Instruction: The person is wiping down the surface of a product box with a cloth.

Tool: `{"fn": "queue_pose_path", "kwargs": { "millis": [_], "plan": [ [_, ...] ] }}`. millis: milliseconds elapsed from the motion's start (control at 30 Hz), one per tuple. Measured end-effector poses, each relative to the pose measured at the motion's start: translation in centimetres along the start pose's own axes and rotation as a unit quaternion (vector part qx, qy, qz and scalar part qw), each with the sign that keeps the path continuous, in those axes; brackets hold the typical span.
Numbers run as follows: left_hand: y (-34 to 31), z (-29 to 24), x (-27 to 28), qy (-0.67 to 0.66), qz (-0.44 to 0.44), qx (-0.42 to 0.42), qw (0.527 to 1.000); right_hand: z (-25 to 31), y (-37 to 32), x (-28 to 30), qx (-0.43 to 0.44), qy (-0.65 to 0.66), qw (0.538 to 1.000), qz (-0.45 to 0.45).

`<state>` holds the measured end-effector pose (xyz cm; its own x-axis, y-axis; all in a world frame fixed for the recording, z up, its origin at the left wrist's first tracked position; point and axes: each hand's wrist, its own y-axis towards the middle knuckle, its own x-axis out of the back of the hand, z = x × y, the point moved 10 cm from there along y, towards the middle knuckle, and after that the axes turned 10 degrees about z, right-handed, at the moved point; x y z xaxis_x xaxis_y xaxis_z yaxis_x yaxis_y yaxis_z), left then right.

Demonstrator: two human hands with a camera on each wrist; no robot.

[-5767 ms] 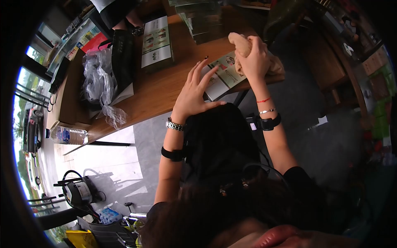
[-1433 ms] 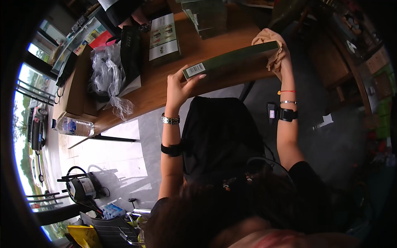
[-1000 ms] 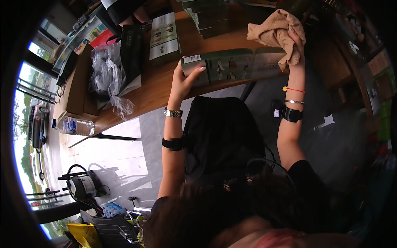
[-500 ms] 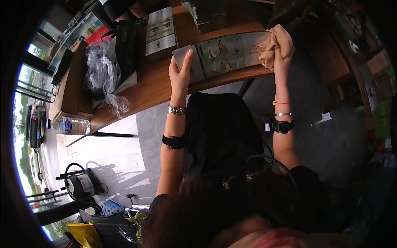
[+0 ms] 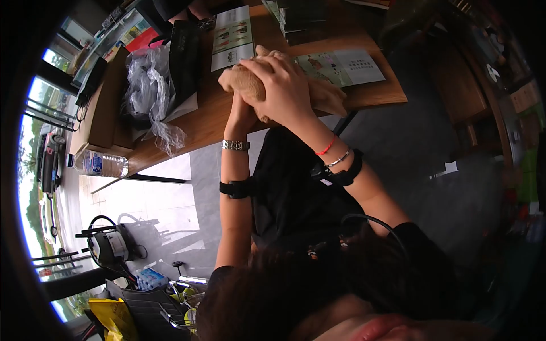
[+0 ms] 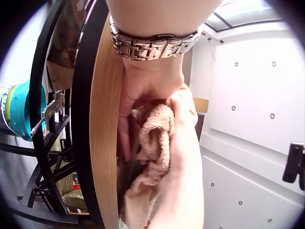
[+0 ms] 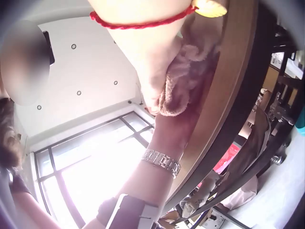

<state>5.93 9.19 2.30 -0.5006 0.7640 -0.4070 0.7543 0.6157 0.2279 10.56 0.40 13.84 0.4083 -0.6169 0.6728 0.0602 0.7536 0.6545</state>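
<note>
In the head view my right hand [image 5: 284,91] grips a tan cloth [image 5: 248,82] and presses it over the left end of a flat, pale green box [image 5: 358,67] printed with small figures. The box lies face up along the table's near side, its left part hidden by cloth and hand. My left hand [image 5: 243,113] is at that same end, mostly covered by the cloth; in the left wrist view its fingers [image 6: 125,138] reach down beside the bunched cloth. The right wrist view shows the cloth folded under my right hand [image 7: 157,62], close against my left wrist.
Further back on the wooden table [image 5: 392,94] lie a similar box [image 5: 232,37] and a stack of dark green boxes [image 5: 307,23]. Crumpled clear plastic [image 5: 149,91], a black bag [image 5: 183,57] and a water bottle [image 5: 102,163] are at the left. Another person stands behind.
The box was tipped up on edge, then laid flat, with my left hand on its left end. My right hand has carried the cloth from the box's right end to its left end.
</note>
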Motion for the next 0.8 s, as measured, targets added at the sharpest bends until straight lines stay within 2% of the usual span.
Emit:
{"fn": "queue_pose_path", "kwargs": {
  "millis": [33,67,133,200,267,300,333,400,433,467,500,533,567,600,633,667,733,800],
  "plan": [
    [0.2,0.5,-0.1,-0.083,-0.034,0.061,0.994,-0.5,0.4,0.1,-0.038,-0.045,0.998,-0.019],
    [0.3,-0.3,-1.1,-0.108,-0.035,0.052,0.992,-0.2,0.6,-0.3,-0.039,-0.045,0.998,-0.017],
    [0.1,0.0,-1.2,-0.172,-0.012,0.055,0.983,-0.6,1.1,-0.8,-0.102,-0.155,0.983,0.01],
    [0.0,-0.3,-1.4,-0.182,-0.024,0.055,0.982,0.0,0.4,-1.6,-0.091,-0.155,0.984,0.018],
    [-0.2,-0.4,-1.2,-0.19,-0.04,0.054,0.98,2.1,-1.1,-1.6,-0.072,-0.321,0.944,-0.039],
    [0.1,-0.3,-1.2,-0.177,-0.026,0.054,0.982,2.5,-1.5,-1.1,-0.092,-0.337,0.936,-0.037],
    [0.3,-0.2,-1.2,-0.165,-0.011,0.055,0.985,2.9,-1.8,-0.5,-0.092,-0.337,0.936,-0.035],
    [0.3,0.3,-1.2,-0.177,-0.007,0.072,0.981,2.2,-2.6,-0.2,-0.07,-0.29,0.954,0.043],
    [0.3,0.3,-1.8,-0.169,0.015,0.086,0.982,2.3,-3.1,0.3,-0.027,-0.271,0.962,0.039],
    [0.3,0.3,-2.2,-0.161,0.037,0.099,0.981,1.8,-3.7,1.0,-0.028,-0.273,0.961,0.041],
    [0.6,1.2,-2.0,-0.22,0.128,0.116,0.96,1.8,-4.3,1.2,0.008,-0.23,0.971,0.061],
    [0.8,1.2,-2.5,-0.22,0.13,0.115,0.96,2.0,-5.0,1.6,0.044,-0.184,0.979,0.079],
    [1.1,1.4,-2.0,-0.164,0.087,0.11,0.976,1.0,-5.6,2.2,0.016,-0.091,0.989,0.119],
    [1.2,1.3,-1.3,-0.107,0.042,0.104,0.988,0.1,-5.9,3.5,0.015,-0.075,0.99,0.121],
    [1.3,1.5,-1.9,-0.146,0.066,0.112,0.981,-1.2,-5.9,5.1,-0.006,-0.041,0.993,0.107],
    [1.4,1.9,-1.7,-0.11,0.08,0.128,0.982,-2.8,-5.8,6.4,-0.027,-0.007,0.995,0.094],
    [0.5,0.4,-1.8,0.109,0.003,0.123,0.986,-7.7,-6.0,8.2,-0.099,-0.011,0.995,0.027],
    [0.4,-0.4,-3.0,0.128,-0.007,0.117,0.985,-13.0,-6.6,9.6,-0.194,-0.062,0.979,-0.026]
  ]
}}
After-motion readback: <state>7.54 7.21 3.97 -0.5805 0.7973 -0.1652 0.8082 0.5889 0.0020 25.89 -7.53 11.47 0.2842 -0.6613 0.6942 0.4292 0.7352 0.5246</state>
